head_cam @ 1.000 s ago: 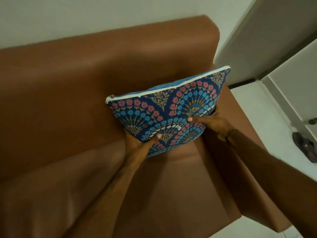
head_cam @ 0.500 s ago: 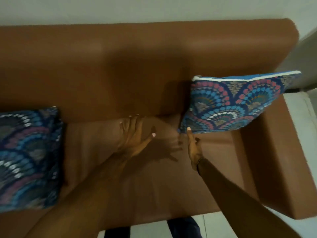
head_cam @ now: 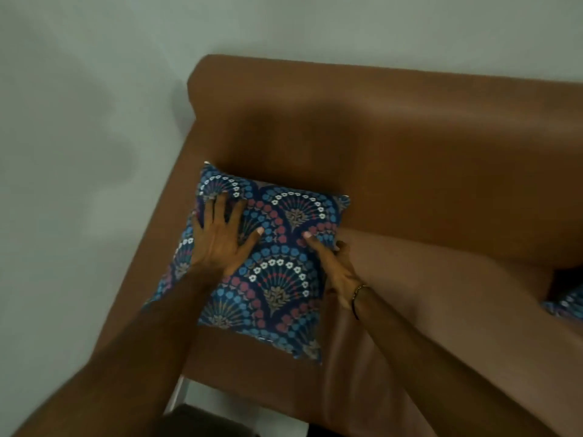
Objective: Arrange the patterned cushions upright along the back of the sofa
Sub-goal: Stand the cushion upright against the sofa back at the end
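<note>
A blue patterned cushion [head_cam: 277,279] with red, white and light-blue fan motifs lies nearly flat on the seat at the left end of the brown sofa [head_cam: 410,137]. Its far edge touches the foot of the backrest. My left hand [head_cam: 220,238] rests palm down on the cushion's upper left part, fingers spread. At the cushion's right edge is my right hand [head_cam: 337,269], thumb on top and fingers curled round the edge. A second patterned cushion [head_cam: 568,305] shows as a corner at the right border.
The sofa's left armrest [head_cam: 157,247] runs beside the cushion, with a pale wall [head_cam: 79,152] right behind and beside it. Bare brown seat [head_cam: 441,294] stretches between the two cushions. A strip of white floor [head_cam: 220,402] shows below the seat front.
The view has swung from the sofa's right end to its left end. Both hands left the upright right-hand cushion and are now on this flat one.
</note>
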`<state>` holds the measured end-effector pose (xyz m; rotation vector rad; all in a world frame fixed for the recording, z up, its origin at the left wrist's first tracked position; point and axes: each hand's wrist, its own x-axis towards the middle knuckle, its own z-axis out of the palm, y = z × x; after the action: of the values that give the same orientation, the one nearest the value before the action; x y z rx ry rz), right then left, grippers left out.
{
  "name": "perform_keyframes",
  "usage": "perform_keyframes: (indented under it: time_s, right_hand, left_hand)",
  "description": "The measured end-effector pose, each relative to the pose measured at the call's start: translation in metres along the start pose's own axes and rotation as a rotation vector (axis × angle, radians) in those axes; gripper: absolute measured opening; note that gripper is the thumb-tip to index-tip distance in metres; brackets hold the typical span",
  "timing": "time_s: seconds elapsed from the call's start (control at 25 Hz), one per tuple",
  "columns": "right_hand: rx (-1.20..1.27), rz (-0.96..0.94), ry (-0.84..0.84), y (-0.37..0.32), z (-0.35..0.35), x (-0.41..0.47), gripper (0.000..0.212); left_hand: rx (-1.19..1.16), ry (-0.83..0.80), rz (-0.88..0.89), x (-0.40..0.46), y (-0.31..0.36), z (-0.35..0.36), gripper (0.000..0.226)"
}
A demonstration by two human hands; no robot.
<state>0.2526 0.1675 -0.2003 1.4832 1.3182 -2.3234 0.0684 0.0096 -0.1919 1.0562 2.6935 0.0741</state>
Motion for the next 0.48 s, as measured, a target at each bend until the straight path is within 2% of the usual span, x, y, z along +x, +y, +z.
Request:
perform_keyframes:
  time_s: [0.12,0.2,0.24,0.32,0.4,0.48]
  right_hand:
    - [0.007,-0.017,0.012,0.017,0.026,0.02,0.082]
    - [0.023,0.0,0.051,0.02,0.03,0.028,0.087]
    - [0.013,-0.002,0.067,0.018,0.029,0.026,0.081]
    - [0.02,-0.027,0.073,0.012,0.02,0.014,0.054]
    - [0.034,-0.047,0.043,0.011,-0.001,0.002,0.041]
    - [0.041,-0.065,0.036,0.009,-0.033,-0.016,0.054]
  left_hand:
    - [-0.205,0.021,-0.168,0.001,-0.039,-0.001,0.094]
    - [-0.481,-0.031,-0.339,0.007,-0.053,0.0,0.112]
    - [-0.641,-0.045,-0.431,0.011,-0.056,-0.002,0.127]
    - [-0.851,-0.003,-0.575,0.014,-0.054,-0.009,0.147]
    - [-0.931,0.085,-0.565,0.008,-0.039,-0.016,0.137]
    - [-1.015,0.156,-0.496,-0.004,-0.006,-0.023,0.119]
